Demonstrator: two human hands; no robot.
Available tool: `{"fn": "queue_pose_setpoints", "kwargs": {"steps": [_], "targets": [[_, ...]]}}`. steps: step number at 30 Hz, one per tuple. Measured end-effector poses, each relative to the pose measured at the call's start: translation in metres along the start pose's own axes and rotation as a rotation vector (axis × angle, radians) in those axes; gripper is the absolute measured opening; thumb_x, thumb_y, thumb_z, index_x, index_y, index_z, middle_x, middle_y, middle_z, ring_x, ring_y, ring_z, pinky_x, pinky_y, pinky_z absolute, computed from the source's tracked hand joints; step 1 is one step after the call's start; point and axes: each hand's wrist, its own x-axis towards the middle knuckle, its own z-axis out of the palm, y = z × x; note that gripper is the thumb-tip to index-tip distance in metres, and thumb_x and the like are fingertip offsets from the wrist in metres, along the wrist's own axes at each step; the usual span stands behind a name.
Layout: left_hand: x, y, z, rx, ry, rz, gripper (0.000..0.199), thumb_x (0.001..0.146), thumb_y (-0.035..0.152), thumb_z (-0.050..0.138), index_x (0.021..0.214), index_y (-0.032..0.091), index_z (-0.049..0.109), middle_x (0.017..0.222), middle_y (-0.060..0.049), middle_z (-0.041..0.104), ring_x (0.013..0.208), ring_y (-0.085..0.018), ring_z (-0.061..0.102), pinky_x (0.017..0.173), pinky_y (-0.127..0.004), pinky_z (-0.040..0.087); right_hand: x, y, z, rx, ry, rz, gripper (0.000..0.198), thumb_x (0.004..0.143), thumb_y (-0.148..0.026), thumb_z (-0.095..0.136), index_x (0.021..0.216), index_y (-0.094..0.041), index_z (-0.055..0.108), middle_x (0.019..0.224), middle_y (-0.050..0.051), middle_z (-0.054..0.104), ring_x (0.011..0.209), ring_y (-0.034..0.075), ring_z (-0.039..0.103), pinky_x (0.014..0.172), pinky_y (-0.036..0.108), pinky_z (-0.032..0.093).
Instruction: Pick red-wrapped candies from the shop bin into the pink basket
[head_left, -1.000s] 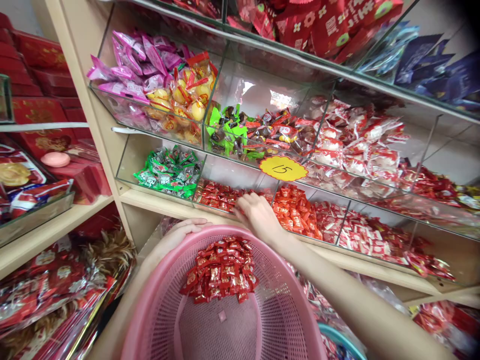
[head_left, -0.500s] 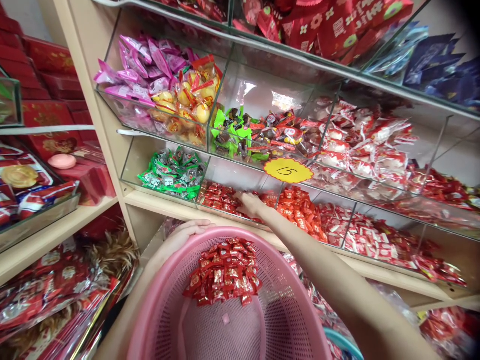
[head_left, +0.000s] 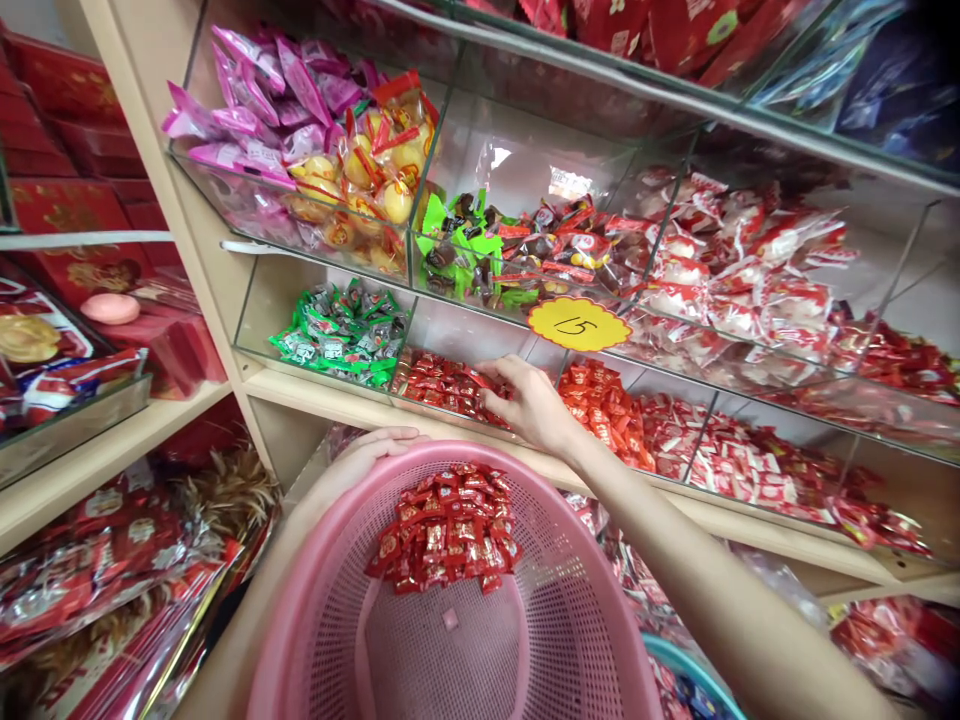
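A pink plastic basket (head_left: 300,600) is tilted towards me, with a heap of red-wrapped candies (head_left: 454,525) against its far side. My left hand (head_left: 367,455) grips its upper left rim, fingers partly hidden behind it. At the low shelf compartment of dark red-wrapped candies (head_left: 435,385), my right hand (head_left: 529,405) has its fingers curled round a few candies, with a bit of red wrapper showing at the fingertips. How many it holds is hidden. Orange-red candies (head_left: 600,410) lie just right of this hand.
Green-wrapped candies (head_left: 341,335) fill the compartment to the left. A clear upper bin front bears a yellow price tag (head_left: 580,324) above my right hand. Purple packets (head_left: 277,90) and white-and-red sweets (head_left: 742,250) lie higher up. A teal container rim (head_left: 690,670) shows at the lower right.
My right hand has risen and drawn back out of the red candies towards me, fingers curled. The left hand and basket stay nearly in place; the view has shifted slightly.
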Motion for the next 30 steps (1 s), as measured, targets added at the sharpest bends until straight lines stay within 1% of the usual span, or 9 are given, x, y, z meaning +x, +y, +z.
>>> {"fn": "queue_pose_setpoints", "kwargs": {"steps": [1,3,5,7,11,15,19,23,30], "targets": [[-0.001,0.003,0.002,-0.019,0.004,-0.013,0.032,0.061,0.025,0.066,0.092,0.019,0.071,0.122,-0.005,0.061,0.119,-0.025,0.051,0.1,-0.029,0.04,-0.012,-0.009,-0.004,0.064,0.054,-0.04,0.03,0.085,-0.02,0.049,0.113,-0.015,0.057,0.105,0.007,0.062,0.095,0.017,0.058,0.082,0.03,0.045],[-0.003,0.006,0.004,-0.057,0.006,-0.057,0.033,0.061,0.024,0.066,0.093,0.018,0.07,0.118,-0.005,0.063,0.114,-0.025,0.056,0.096,-0.03,0.043,-0.042,-0.027,-0.004,0.161,0.092,-0.091,0.029,0.088,-0.022,0.046,0.114,-0.017,0.056,0.105,0.007,0.061,0.094,0.017,0.058,0.081,0.032,0.046],[-0.002,0.006,0.004,-0.086,-0.011,-0.097,0.035,0.061,0.025,0.065,0.095,0.016,0.069,0.116,-0.006,0.065,0.109,-0.025,0.058,0.095,-0.031,0.044,-0.074,-0.039,0.006,0.18,0.03,-0.085,0.03,0.089,-0.02,0.045,0.118,-0.018,0.053,0.104,0.007,0.061,0.094,0.016,0.057,0.082,0.031,0.047],[-0.001,0.004,0.004,-0.119,-0.026,-0.125,0.037,0.062,0.025,0.066,0.098,0.016,0.067,0.117,-0.007,0.064,0.109,-0.024,0.059,0.094,-0.031,0.044,-0.103,-0.044,0.023,0.113,-0.026,-0.095,0.031,0.088,-0.019,0.047,0.119,-0.017,0.052,0.104,0.007,0.061,0.095,0.017,0.056,0.083,0.032,0.046],[0.0,0.0,0.002,-0.143,-0.029,-0.118,0.038,0.062,0.024,0.067,0.099,0.016,0.067,0.116,-0.008,0.064,0.112,-0.025,0.057,0.096,-0.031,0.043,-0.138,-0.041,0.057,-0.067,-0.185,-0.092,0.023,0.087,-0.014,0.047,0.108,-0.017,0.055,0.097,0.006,0.061,0.087,0.019,0.057,0.078,0.035,0.046],[-0.001,0.001,0.004,-0.145,-0.024,-0.107,0.038,0.06,0.023,0.067,0.097,0.015,0.068,0.113,-0.009,0.066,0.108,-0.027,0.058,0.094,-0.032,0.044,-0.144,-0.035,0.068,-0.148,-0.256,-0.113,0.012,0.088,-0.014,0.047,0.096,-0.018,0.056,0.089,0.004,0.061,0.081,0.018,0.055,0.076,0.034,0.044],[-0.004,0.004,0.006,-0.144,-0.01,-0.095,0.036,0.064,0.023,0.065,0.099,0.013,0.067,0.112,-0.009,0.066,0.105,-0.026,0.06,0.093,-0.034,0.044,-0.139,-0.032,0.071,-0.117,-0.25,-0.176,0.011,0.09,-0.015,0.044,0.092,-0.018,0.054,0.094,0.004,0.062,0.089,0.017,0.054,0.082,0.032,0.041],[-0.004,0.004,0.007,-0.145,-0.005,-0.101,0.035,0.067,0.021,0.062,0.101,0.011,0.065,0.111,-0.009,0.067,0.103,-0.025,0.06,0.092,-0.034,0.045,-0.135,-0.03,0.074,-0.069,-0.216,-0.201,0.012,0.092,-0.017,0.042,0.093,-0.019,0.054,0.098,0.004,0.063,0.094,0.017,0.053,0.084,0.032,0.038],[-0.004,0.004,0.006,-0.166,-0.02,-0.094,0.038,0.065,0.021,0.065,0.102,0.01,0.064,0.11,-0.01,0.067,0.105,-0.025,0.059,0.092,-0.033,0.045,-0.136,-0.027,0.077,-0.035,-0.183,-0.211,0.014,0.092,-0.018,0.043,0.101,-0.02,0.054,0.105,0.004,0.063,0.097,0.017,0.052,0.085,0.032,0.037]]}}
